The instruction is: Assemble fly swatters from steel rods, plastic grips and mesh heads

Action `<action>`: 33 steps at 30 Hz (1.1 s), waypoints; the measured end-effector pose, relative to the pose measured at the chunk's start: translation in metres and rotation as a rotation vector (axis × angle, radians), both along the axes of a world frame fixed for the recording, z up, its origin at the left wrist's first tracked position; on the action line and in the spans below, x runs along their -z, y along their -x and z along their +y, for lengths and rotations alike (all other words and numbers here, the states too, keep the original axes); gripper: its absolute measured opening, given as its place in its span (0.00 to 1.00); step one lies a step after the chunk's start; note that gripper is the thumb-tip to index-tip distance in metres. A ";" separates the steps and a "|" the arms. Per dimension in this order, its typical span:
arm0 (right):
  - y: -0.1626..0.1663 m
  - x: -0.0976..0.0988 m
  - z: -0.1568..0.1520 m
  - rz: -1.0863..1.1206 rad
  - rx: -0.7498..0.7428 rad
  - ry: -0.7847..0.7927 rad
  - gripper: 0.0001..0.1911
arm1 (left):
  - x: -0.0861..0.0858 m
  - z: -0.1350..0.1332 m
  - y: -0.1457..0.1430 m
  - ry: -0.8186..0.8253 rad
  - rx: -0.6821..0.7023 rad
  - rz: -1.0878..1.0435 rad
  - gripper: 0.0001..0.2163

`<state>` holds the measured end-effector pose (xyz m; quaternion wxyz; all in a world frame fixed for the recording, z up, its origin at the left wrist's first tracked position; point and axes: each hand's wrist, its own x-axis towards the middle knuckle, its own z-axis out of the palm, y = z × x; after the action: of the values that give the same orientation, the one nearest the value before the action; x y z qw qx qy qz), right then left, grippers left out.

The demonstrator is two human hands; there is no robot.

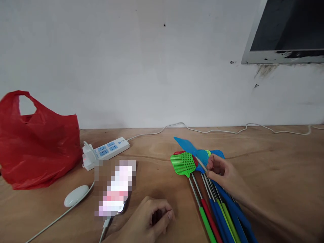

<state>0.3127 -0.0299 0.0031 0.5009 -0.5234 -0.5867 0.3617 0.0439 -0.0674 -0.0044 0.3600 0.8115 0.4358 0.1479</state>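
Note:
My right hand pinches the thin metal shaft of a blue fly swatter, just below its head. The swatter's head is raised and tilted, seen nearly edge-on, over several other fly swatters. Those lie fanned on the table, handles toward me: a green swatter is on top at the left, with a red handle, blue handles and a yellow-green handle beside it. My left hand rests on the table left of them, fingers curled in toward the thumb, with nothing visible in it.
A wooden table meets a white wall. At the left stand a red plastic bag, a power strip with a charger, and a white rounded object. A blurred-out phone has a cable plugged in. A cord runs along the wall.

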 end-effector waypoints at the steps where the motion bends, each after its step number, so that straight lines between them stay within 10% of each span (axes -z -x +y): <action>1: 0.003 0.001 -0.001 0.070 -0.025 0.050 0.11 | 0.000 0.000 0.000 0.014 -0.001 -0.013 0.16; 9: 0.021 -0.004 -0.013 0.432 -0.094 0.397 0.22 | 0.000 0.001 0.003 0.110 -0.034 -0.112 0.17; 18: 0.028 0.006 -0.018 0.656 -0.223 0.383 0.18 | 0.005 0.003 0.006 0.147 -0.042 -0.223 0.19; 33: 0.033 0.017 -0.032 0.344 -0.268 0.251 0.14 | -0.005 -0.004 0.005 0.039 0.026 -0.062 0.16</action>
<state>0.2795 -0.0620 -0.0137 0.4720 -0.4296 -0.5077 0.5787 0.0389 -0.0714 0.0007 0.3909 0.8051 0.4167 0.1596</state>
